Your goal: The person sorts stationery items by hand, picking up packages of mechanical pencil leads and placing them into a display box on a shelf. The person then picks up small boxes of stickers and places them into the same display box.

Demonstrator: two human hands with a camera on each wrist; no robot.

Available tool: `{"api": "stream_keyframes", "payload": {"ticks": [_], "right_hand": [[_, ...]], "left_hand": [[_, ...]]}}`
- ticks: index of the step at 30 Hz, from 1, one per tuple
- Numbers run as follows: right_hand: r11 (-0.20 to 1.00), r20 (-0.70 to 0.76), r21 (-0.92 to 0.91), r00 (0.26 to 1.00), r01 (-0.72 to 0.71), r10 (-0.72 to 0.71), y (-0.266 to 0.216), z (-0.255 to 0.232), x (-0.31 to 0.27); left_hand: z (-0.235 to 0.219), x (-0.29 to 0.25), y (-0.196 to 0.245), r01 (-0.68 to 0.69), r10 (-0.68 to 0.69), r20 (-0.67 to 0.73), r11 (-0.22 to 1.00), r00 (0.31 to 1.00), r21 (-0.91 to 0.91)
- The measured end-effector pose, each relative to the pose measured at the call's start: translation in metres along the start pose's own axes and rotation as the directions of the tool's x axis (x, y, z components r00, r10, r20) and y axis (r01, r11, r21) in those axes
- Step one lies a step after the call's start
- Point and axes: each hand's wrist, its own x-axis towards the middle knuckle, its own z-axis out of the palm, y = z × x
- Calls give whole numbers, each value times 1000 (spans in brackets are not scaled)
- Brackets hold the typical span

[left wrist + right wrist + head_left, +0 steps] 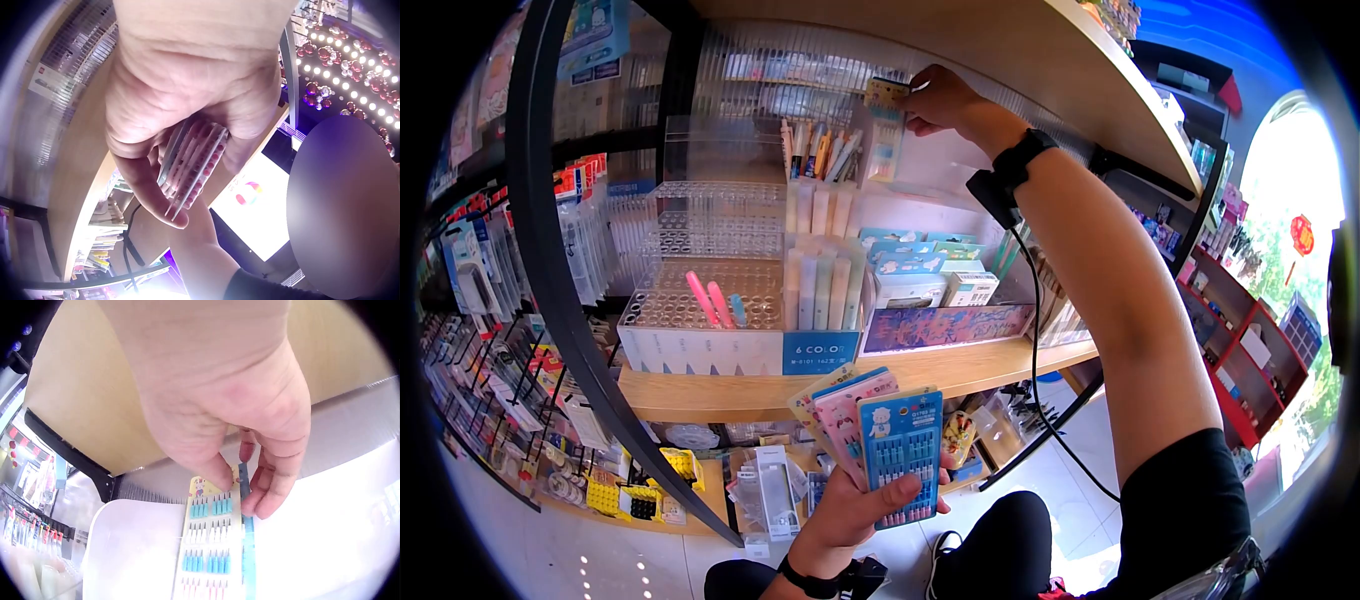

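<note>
My left hand (pixel 850 515) grips a fan of carded blister packs low in front of the shelf. The blue pack (pixel 903 445) is on top, with a pink pack (pixel 845 425) and a yellowish pack (pixel 808 405) behind it. Their edges show below the palm in the left wrist view. Up under the top board, my right hand (pixel 945 100) pinches a yellow-topped blister pack (pixel 209 531) holding rows of blue, white and pink pencil tips. My thumb lies on its front; the fingers curl beside a blue-edged card (pixel 249 556) right behind it.
A tiered clear rack (pixel 710 250) with pink markers (pixel 703 300) stands on the wooden shelf (pixel 960 368), beside rows of pens (pixel 825 280) and small boxes (pixel 920 285). A black post (pixel 560 240) rises at left; the top board (pixel 1020 60) hangs overhead. A cable (pixel 1034 340) trails from my right wrist.
</note>
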Motion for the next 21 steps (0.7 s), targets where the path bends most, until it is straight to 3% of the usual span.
{"api": "stream_keyframes", "payload": {"ticks": [4,6,9,12,13,15,17,19,21], "right_hand": [[998,-14,-53,1000,-16,15,-5,0,-2],[997,-15,-69,1000,-21,20,-4,-2,0],[997,-41,-62,998,-54,52,-8,-9,-10],[931,-185,-348,982,-107,44,-34,-24,-52],[931,-169,-349,984,-110,53,-31,-25,-60],[910,-220,-391,946,140,-240,-25,-29,-84],[925,87,-202,946,323,-311,-31,-30,-130],[918,400,-54,851,394,-342,-37,-17,-188],[935,585,-206,802,288,-118,-77,-11,-251]], "left_hand": [[6,0,1,-18,22,-79,998,997,55],[0,-1,1,4,-4,0,1000,1000,-1],[-1,-1,1,8,-8,-3,1000,1000,-10],[3,1,-2,-48,48,-67,999,997,11],[1,0,-2,-43,43,-82,999,996,0],[-5,2,-4,-68,65,-104,997,992,-22],[-9,3,-5,-89,84,-103,995,991,-51],[-11,3,-5,-115,110,-88,992,990,-59],[-15,3,-7,-123,120,-44,988,992,-88]]}}
